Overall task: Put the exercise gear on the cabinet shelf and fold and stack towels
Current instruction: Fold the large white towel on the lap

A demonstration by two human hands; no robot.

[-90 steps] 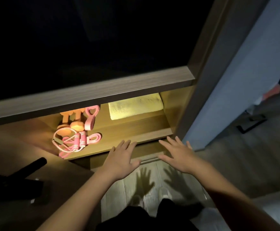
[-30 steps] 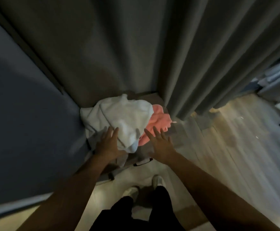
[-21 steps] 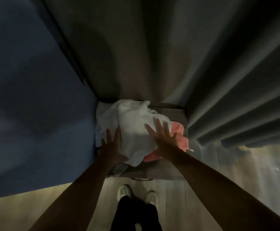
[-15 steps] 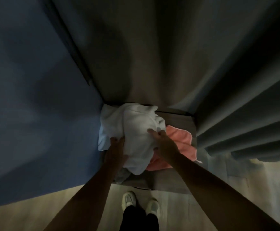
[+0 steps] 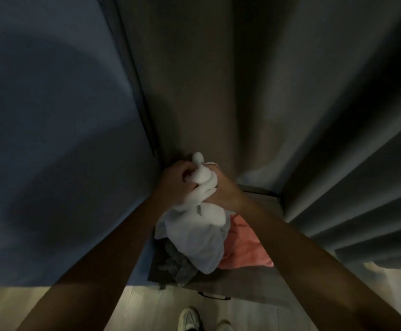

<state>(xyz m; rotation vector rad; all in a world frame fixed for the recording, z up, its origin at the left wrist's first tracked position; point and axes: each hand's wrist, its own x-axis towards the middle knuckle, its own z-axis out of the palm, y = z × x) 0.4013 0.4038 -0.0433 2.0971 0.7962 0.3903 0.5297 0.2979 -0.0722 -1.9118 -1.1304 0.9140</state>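
Left of the grip stood a flat blue-grey panel, its edge running down toward the hands. Beside it, the left hand was closed in a fist around the bunched top of a white towel, fingers curled tightly into the cloth with no gap showing. Touching it on the other side, the right hand was likewise clenched on the same bunch, so the two fists pressed together with a knob of white fabric squeezed up between and above them. Below the grip the rest of the white towel hung down in a loose, rumpled mass, its lower folds resting on the pile underneath. Under its left edge lay a dark grey cloth, partly covered. Just right of the hanging white folds, and below the right wrist, lay a pink towel, crumpled and partly tucked beneath the white one. All three sat on a low brownish surface whose exact nature was hard to make out in the dim light. Behind and to the right of the grip hung a grey curtain in heavy folds. Far below the grip, two white shoes showed on the pale floor.
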